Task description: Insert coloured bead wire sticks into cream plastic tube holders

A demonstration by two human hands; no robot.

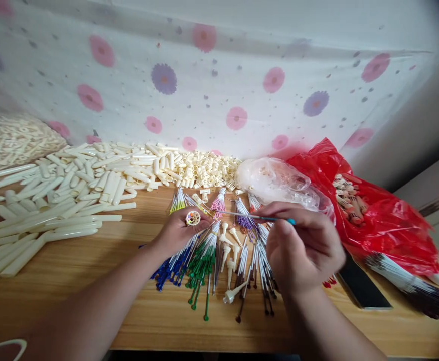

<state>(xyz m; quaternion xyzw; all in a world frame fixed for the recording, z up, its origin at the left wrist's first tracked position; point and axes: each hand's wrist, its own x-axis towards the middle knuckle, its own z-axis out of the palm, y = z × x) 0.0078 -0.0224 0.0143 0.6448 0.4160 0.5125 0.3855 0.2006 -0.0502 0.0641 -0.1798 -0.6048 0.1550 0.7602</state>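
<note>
My left hand (pixel 177 230) is closed around a cream multi-colour pen part; its round, slotted end (pixel 192 218) faces me and shows several coloured tips. My right hand (pixel 305 245) pinches a thin pen refill (pixel 268 217) with a teal-blue end, its pale tip pointing left toward the pen part. Below the hands lie bundles of refills: green (pixel 204 255), blue (pixel 168 271), pink (pixel 218 203), purple (pixel 244 215), yellow-green (pixel 177 201) and dark brown (pixel 262 271). Between them are several cream cone-shaped pen tips (pixel 230 265).
A big heap of cream tubes (pixel 72 175) covers the left of the table, with small slotted parts (pixel 207 170) beside it. A clear plastic bag (pixel 279 180), a red plastic bag (pixel 388 215), a black phone-like slab (pixel 364 283) and dark refills (pixel 415 286) lie right.
</note>
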